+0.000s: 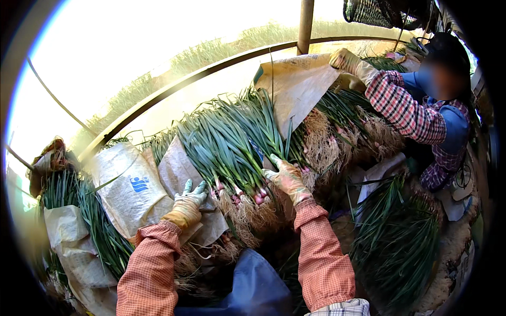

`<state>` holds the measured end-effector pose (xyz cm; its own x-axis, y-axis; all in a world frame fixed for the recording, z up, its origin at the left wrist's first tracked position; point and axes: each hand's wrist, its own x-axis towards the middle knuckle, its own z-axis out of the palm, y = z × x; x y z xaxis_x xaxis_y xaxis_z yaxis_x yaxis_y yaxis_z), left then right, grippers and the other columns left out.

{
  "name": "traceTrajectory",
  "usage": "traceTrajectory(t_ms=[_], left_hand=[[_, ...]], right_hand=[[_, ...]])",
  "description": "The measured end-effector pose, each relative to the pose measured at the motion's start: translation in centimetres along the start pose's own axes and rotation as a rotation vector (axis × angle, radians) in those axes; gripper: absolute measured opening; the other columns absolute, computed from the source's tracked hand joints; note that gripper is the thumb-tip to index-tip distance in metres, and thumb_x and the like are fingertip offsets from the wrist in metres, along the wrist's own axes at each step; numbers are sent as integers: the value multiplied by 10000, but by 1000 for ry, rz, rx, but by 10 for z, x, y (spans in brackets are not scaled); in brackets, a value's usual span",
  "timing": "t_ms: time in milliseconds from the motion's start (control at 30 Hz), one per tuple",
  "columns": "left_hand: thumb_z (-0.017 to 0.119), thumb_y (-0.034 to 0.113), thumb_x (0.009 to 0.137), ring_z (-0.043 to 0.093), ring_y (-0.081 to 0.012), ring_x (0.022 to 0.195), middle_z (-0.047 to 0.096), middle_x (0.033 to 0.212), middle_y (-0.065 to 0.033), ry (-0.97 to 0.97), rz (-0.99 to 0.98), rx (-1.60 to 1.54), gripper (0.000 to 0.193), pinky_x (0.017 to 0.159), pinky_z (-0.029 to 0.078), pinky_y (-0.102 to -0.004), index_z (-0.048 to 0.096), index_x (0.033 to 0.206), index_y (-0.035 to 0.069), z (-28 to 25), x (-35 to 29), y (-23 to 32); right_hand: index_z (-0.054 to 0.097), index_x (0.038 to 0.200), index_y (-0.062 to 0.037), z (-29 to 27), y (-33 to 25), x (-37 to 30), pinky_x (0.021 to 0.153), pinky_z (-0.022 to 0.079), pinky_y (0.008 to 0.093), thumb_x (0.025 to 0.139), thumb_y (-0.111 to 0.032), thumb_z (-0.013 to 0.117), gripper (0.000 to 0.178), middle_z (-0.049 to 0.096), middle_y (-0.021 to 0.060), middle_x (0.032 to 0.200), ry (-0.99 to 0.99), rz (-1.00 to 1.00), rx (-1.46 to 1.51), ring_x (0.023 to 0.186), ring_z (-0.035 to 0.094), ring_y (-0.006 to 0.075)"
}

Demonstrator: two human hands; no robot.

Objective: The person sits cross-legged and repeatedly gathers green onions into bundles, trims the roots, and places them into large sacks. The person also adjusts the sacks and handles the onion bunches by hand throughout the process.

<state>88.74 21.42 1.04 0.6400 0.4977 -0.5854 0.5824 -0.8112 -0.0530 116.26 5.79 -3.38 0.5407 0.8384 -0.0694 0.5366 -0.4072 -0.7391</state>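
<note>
A thick row of green garlic (221, 142) with long green leaves, pink bulbs and tangled pale roots lies in front of me. My left hand (185, 205), in a stained yellow-and-white glove, rests with spread fingers on a pale woven sheet (176, 163) at the left end of the row. At the row's right side is my right hand (289, 181), gloved alike. Its fingers are stretched out and touch the stems just above the bulbs. Neither hand is closed round anything.
A folded white woven sack (129, 184) covers plants at left. At right a co-worker in a checked shirt lifts a tan sheet (298, 79) with a gloved hand (345, 60). More leafy plants (398, 237) lie lower right. A post (305, 26) and curved rail (179, 84) stand behind.
</note>
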Motion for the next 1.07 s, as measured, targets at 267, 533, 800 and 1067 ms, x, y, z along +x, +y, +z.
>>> traceTrajectory(t_ms=[267,533,800,1067], left_hand=[[552,94,790,531,-284,1166,555,1247,-93,465,284,271,349,805,477,-450,590,1138,107,26,5,-25],[532,53,740,589,-385,734,594,760,-179,709,297,-87,89,658,478,-451,559,824,59,14,-4,-52],[552,30,664,564,-428,716,561,710,-202,627,376,-201,97,623,441,-498,506,748,51,15,9,-49],[575,128,702,660,-318,917,676,906,-145,185,139,183,184,782,493,-457,592,882,97,0,18,-50]], right_hand=[[669,1052,-6,24,-11,12,810,487,388,846,-283,640,347,671,180,987,214,-193,-281,901,627,325],[639,809,-76,50,-39,23,608,488,427,796,-283,587,213,637,139,790,488,-222,-189,742,648,288],[644,851,-60,87,-30,0,651,495,384,814,-260,593,210,638,121,805,488,-113,-259,738,637,264],[616,877,-72,73,-8,9,696,495,380,761,-180,604,159,616,137,852,637,-499,-82,788,613,283]])
